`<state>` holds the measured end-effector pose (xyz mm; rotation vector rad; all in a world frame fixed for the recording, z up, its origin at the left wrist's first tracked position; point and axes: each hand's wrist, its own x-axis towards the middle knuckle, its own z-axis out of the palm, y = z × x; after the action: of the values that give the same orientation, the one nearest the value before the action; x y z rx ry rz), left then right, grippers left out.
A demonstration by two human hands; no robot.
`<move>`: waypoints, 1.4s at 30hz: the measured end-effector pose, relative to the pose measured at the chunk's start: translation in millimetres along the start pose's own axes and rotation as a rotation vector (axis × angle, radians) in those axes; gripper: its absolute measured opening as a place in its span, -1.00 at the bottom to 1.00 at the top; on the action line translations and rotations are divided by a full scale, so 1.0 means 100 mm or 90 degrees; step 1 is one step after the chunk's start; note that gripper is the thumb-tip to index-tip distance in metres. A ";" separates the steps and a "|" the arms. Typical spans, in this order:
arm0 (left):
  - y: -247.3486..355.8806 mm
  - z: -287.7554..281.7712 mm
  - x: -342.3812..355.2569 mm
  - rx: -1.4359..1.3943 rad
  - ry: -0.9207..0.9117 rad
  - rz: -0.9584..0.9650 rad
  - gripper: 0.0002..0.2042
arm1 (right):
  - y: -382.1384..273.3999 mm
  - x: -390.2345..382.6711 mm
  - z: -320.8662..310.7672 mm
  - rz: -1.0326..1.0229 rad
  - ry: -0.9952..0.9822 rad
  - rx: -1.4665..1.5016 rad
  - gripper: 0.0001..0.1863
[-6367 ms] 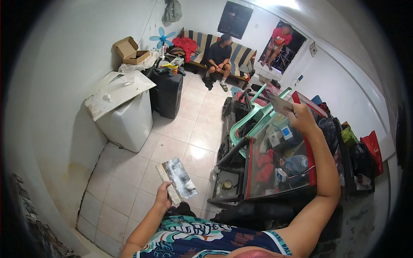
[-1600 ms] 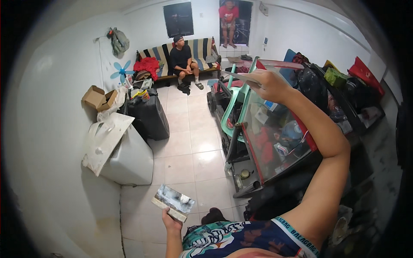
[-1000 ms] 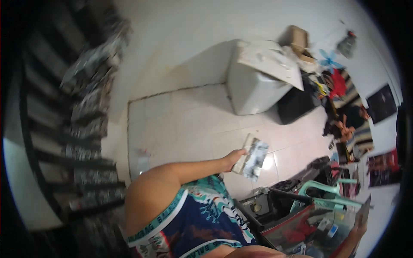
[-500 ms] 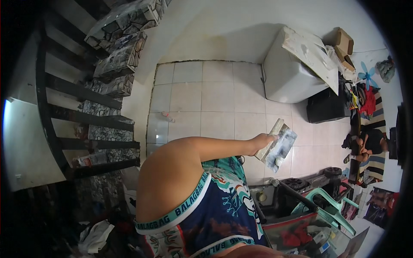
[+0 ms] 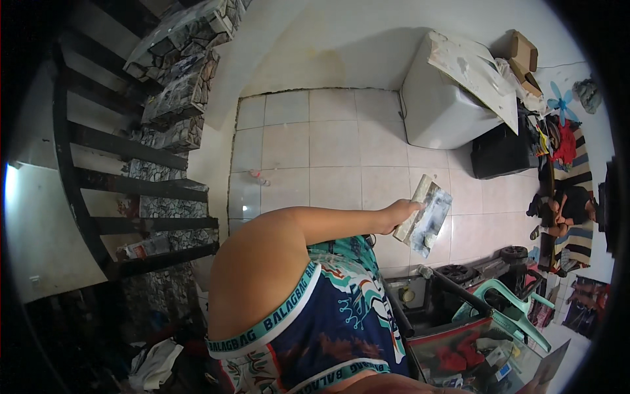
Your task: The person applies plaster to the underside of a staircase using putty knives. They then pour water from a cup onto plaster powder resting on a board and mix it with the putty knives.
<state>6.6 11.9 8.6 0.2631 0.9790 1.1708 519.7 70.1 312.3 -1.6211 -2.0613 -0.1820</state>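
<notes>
1. Several dark railing bars [image 5: 131, 146] span the left of the frame, with stone-patterned steps [image 5: 177, 98] showing beside and between them.
2. A small clear bottle with reddish parts [image 5: 260, 178] is on the tiled floor [image 5: 333, 143], left of centre.
3. Just right of centre, the left hand [image 5: 399, 215] grips a flat board [image 5: 433, 215] by its pale edge strip, the thumb on top. The board is tilted over the floor; its face is smeared grey, with a whitish lump towards the lower end.
4. At upper right, a white box-like appliance [image 5: 432, 108] carries a stained pale panel [image 5: 471, 71]; a black case [image 5: 502, 157] is just beside it.
5. At lower right, a red-edged glass cabinet [image 5: 436, 348] holds mixed clutter, near a light-green plastic chair [image 5: 528, 318].
6. By the lower right rim, the right hand [image 5: 540, 381], dim and partly cut off, is closed on a thin flat plate [image 5: 556, 360].
7. At far right, a person in black [image 5: 576, 205] sits on a striped bench [image 5: 580, 244].
</notes>
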 end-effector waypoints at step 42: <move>-0.34 -0.31 -0.08 -0.208 0.149 0.052 -0.50 | -0.12 1.77 0.85 -0.558 -0.108 0.498 -0.70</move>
<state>4.9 -18.1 -27.3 -0.0987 0.9678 1.4380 454.5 255.3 323.8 -0.2428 -2.3928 0.4346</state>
